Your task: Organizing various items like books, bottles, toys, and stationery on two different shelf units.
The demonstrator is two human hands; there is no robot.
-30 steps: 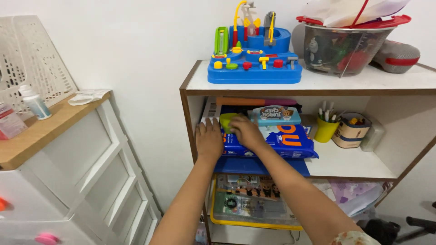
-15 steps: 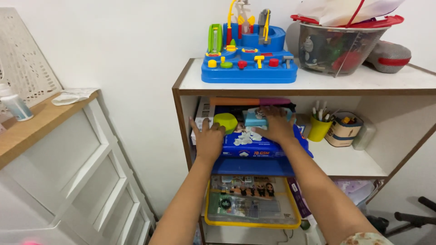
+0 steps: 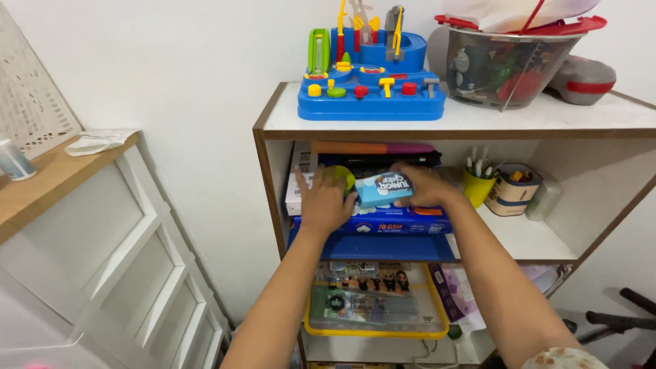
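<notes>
Step in hand: arranging the shelf stack. Right hand [image 3: 425, 186] grasps the small box [image 3: 384, 188] atop the blue pack [image 3: 383, 222]; left hand [image 3: 322, 199] presses flat, fingers released, on the green toy [image 3: 344, 176]. Next move calls for a level, steady placement.

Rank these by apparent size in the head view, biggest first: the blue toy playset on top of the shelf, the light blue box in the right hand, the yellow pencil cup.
1. Blue toy playset, clearly largest.
2. Light blue box, partly covered by the right hand.
3. Yellow pencil cup, smallest; it sits farther back, so the gap from the box is unsure.
</notes>
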